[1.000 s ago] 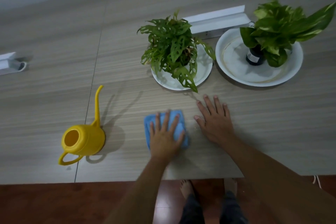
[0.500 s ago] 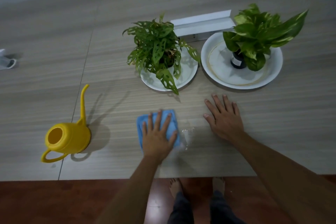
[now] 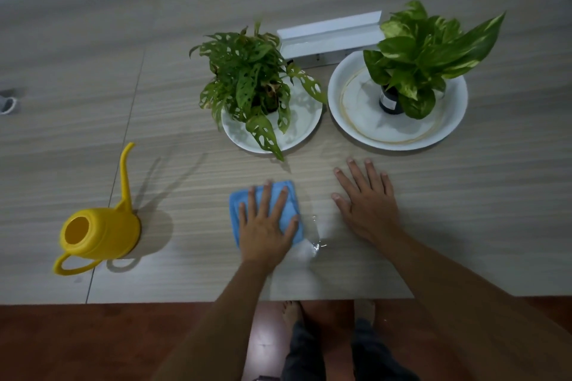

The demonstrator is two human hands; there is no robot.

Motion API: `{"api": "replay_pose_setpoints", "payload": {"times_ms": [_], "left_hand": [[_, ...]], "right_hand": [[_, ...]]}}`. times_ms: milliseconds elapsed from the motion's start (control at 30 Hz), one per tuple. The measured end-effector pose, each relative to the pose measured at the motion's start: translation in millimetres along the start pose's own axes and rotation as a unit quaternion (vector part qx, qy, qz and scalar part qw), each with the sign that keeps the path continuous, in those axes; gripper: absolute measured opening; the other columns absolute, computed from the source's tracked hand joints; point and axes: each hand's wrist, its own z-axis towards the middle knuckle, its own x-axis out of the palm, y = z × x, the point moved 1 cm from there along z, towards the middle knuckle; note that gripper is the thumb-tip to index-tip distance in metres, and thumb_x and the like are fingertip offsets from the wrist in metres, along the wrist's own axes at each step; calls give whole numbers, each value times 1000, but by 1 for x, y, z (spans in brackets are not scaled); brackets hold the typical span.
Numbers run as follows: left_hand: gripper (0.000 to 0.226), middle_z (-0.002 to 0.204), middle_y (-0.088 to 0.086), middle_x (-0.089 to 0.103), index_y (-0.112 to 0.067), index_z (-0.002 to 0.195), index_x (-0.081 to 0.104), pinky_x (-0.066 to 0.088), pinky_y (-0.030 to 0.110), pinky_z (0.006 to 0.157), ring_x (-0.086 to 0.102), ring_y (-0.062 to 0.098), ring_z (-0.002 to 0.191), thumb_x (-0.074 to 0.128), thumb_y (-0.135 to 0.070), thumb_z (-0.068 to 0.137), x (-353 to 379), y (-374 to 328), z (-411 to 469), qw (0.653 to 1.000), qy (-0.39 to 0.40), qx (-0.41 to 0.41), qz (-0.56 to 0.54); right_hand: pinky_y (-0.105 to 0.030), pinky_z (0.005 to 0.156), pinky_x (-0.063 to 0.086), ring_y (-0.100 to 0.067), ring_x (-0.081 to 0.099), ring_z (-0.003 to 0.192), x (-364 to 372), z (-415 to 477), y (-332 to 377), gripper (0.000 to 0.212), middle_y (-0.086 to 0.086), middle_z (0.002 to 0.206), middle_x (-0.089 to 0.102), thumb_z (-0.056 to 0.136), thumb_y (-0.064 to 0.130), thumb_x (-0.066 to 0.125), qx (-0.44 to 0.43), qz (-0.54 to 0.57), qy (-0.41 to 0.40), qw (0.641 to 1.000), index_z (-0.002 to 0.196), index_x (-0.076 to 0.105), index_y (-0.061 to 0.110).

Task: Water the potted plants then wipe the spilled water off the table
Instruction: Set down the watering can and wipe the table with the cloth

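A blue cloth (image 3: 290,192) lies flat on the wooden table (image 3: 185,176) near its front edge. My left hand (image 3: 263,226) presses on it, palm down with fingers spread. A small wet patch of spilled water (image 3: 315,243) glistens just right of the cloth. To the right of the water, my right hand (image 3: 368,204) rests flat on the bare table and holds nothing. Behind the hands stand two potted plants: a holey-leaved plant (image 3: 247,77) on a white saucer (image 3: 305,128) and a broad-leaved plant (image 3: 424,49) in a larger white saucer (image 3: 356,108).
A yellow watering can (image 3: 99,233) stands at the front left, its spout pointing away from me. A long white box (image 3: 328,32) lies behind the plants. A small grey object (image 3: 6,103) sits at the left edge. Beyond the table's front edge is red-brown floor.
My left hand has slid the cloth a little to the left, away from my right hand, and a wet patch now shows beside it. The view has shifted.
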Motion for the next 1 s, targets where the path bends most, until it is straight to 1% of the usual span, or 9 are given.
{"api": "replay_pose_setpoints", "payload": {"times_ms": [133, 267, 333, 433, 533, 633, 767, 900, 1000], "left_hand": [[71, 171, -2, 6, -36, 161, 15, 17, 62, 120, -1, 35, 156, 35, -61, 97, 10, -25, -51, 998, -8, -58, -2], [72, 171, -4, 2, -41, 160, 12, 6, 60, 122, -9, 34, 156, 32, -68, 96, 20, -76, -49, 996, 23, 79, -20], [71, 170, -6, -1, -42, 160, 9, 7, 60, 123, -10, 32, 156, 29, -68, 97, 13, -65, -20, 995, 22, 93, -2], [70, 170, -7, -3, -40, 160, 7, 8, 58, 123, -10, 30, 156, 28, -65, 98, 6, -26, -1, 1000, 8, 4, 1], [70, 171, -4, 3, -37, 161, 13, 16, 61, 121, -2, 32, 156, 31, -63, 98, 9, -25, -37, 998, -16, -63, -1], [72, 171, -1, 6, -37, 160, 16, 13, 62, 121, -2, 36, 156, 32, -65, 96, 22, -67, -67, 1000, 14, -9, -12], [72, 171, -4, 1, -40, 160, 11, 7, 60, 123, -9, 33, 156, 28, -69, 96, 15, -83, -29, 995, 20, 93, 0], [70, 171, -5, 1, -39, 160, 13, 13, 60, 122, -5, 31, 156, 26, -65, 97, 8, -26, -14, 999, -8, -35, 8], [68, 170, -1, 6, -35, 160, 19, 19, 65, 119, 2, 34, 156, 31, -61, 98, 12, -35, -55, 997, -19, -80, -3]], "right_hand": [[-50, 115, 10, -27, 18, 149, 1, 1, -2, 61, 4, 161, 26, 94, 58, 31, 2, 2, 1, 1000, 149, 37, 33], [-53, 115, 14, -28, 19, 148, 4, 1, -4, 61, 2, 161, 27, 94, 58, 29, -7, 0, -1, 1000, 149, 35, 33], [-55, 114, 18, -29, 18, 148, 3, 1, -6, 60, 1, 161, 26, 95, 57, 28, -18, 10, 5, 1000, 149, 35, 32], [-57, 114, 24, -31, 20, 148, -3, -3, -14, 58, 0, 160, 28, 96, 53, 29, -30, 24, 4, 999, 148, 38, 29], [-57, 114, 21, -30, 18, 148, -13, -12, -35, 57, 0, 161, 27, 97, 51, 28, -18, 24, -9, 1000, 148, 38, 28], [-56, 115, 18, -29, 17, 149, -19, -19, -56, 58, 1, 161, 27, 97, 53, 27, 9, 14, -10, 1000, 150, 36, 30], [-53, 116, 13, -25, 12, 150, -14, -29, -68, 59, 6, 163, 19, 95, 57, 25, 32, 11, -1, 999, 151, 28, 38], [-51, 116, 13, -25, 13, 150, -14, -30, -68, 58, 7, 162, 21, 96, 57, 28, 33, 14, -11, 999, 151, 29, 38], [-53, 115, 17, -27, 18, 149, -16, -30, -68, 58, 4, 161, 25, 95, 55, 32, 31, 12, -22, 999, 150, 33, 36]]}}
